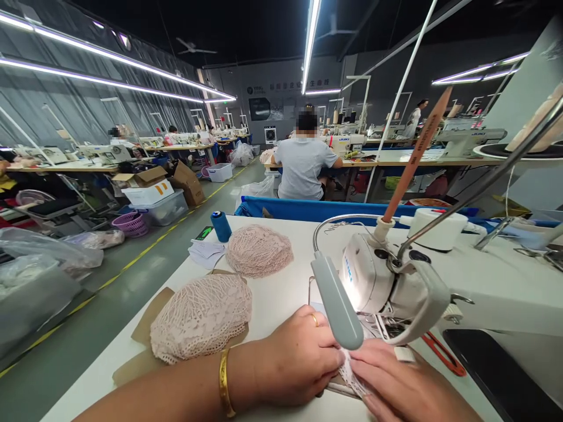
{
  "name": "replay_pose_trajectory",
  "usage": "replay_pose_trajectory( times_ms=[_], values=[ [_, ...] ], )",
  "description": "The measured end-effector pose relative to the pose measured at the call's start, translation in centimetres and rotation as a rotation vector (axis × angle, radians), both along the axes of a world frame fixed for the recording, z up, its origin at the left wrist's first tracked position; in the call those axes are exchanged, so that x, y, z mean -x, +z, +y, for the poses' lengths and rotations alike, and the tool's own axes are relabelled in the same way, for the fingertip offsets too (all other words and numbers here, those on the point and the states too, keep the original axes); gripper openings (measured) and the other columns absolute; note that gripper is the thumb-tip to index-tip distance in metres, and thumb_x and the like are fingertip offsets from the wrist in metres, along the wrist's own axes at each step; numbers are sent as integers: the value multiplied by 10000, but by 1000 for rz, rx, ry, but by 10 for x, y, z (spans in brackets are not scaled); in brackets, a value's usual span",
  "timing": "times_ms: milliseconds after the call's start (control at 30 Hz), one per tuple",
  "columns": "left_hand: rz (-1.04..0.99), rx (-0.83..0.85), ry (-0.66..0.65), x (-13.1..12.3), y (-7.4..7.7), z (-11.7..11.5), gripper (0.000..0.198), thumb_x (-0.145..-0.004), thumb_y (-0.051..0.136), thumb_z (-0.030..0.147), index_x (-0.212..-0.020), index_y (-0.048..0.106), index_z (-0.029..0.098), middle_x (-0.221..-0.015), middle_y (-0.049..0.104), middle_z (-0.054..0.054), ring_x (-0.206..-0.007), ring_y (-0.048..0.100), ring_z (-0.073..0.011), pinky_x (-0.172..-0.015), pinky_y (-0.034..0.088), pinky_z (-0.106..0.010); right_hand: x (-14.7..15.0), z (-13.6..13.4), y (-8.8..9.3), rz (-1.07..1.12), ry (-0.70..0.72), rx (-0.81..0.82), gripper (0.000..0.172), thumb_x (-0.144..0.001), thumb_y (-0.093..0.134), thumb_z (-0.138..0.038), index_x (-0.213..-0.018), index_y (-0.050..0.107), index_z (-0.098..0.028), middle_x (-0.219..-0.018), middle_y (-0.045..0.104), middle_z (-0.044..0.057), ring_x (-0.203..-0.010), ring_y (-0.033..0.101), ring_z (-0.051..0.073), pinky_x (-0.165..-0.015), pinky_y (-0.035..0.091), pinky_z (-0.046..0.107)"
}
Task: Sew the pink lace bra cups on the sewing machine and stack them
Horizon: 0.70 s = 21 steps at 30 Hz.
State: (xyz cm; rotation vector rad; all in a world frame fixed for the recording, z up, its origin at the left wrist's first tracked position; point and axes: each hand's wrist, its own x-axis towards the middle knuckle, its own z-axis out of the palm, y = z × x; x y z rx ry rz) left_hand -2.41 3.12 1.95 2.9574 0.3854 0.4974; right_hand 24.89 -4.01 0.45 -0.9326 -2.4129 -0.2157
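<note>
My left hand (303, 354) is closed, its curled fingers pinching the edge of a pale lace piece (349, 375) beside the sewing machine's needle area. From the other side my right hand (396, 375) presses on the same lace, fingers fairly straight and partly cut off by the frame. A grey lamp head (338, 302) hides the point where the fingertips meet. Above the hands stands the white sewing machine (373, 275). To the left lie two piles of pale pink lace pieces, a nearer pile (202, 316) on brown card and a farther pile (259, 249).
A blue thread cone (220, 226) and folded white cloth (206, 253) sit by the table's left edge. On the right are red-handled thread snips (446, 354) and a black phone (497, 375). A seated person (305, 161) works ahead, beyond a blue cloth trough (281, 210).
</note>
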Motion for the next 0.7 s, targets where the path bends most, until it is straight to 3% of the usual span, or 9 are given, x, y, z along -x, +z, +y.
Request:
replay_pose_trajectory(
  times_ms=[133, 300, 467, 700],
  values=[
    [-1, -40, 49, 2, -4, 1, 82, -1027, 626, 246, -970, 643, 189, -1091, 728, -102, -998, 674, -252, -929, 536, -392, 21, 1, 0, -112, 2, 53, 156, -993, 592, -176, -1039, 724, -246, -1081, 835, 19, -908, 798, 180, -881, 639, 262],
    [23, -47, 39, 3, 1, -1, 112, -1022, 633, 248, -927, 635, 190, -1086, 737, -86, -947, 669, -233, -903, 525, -388, 13, -2, -1, -59, -37, 53, 206, -978, 550, -143, -1017, 712, -265, -1033, 835, -8, -862, 784, 179, -872, 618, 265],
    [7, -59, 46, 0, 8, -5, 156, -991, 635, 185, -842, 588, 193, -930, 714, -34, -832, 607, -203, -774, 487, -369, 9, -3, -2, -70, -71, 127, 184, -962, 587, -166, -1014, 721, -281, -1042, 829, -3, -884, 778, 189, -865, 620, 267],
    [3, -75, 63, 1, 2, -6, 106, -1020, 624, 211, -920, 642, 180, -1039, 751, -65, -911, 657, -223, -874, 530, -409, 8, -5, -4, -105, -76, 185, 194, -965, 584, -157, -1038, 718, -277, -1090, 828, 2, -909, 779, 198, -874, 627, 276]
  ],
)
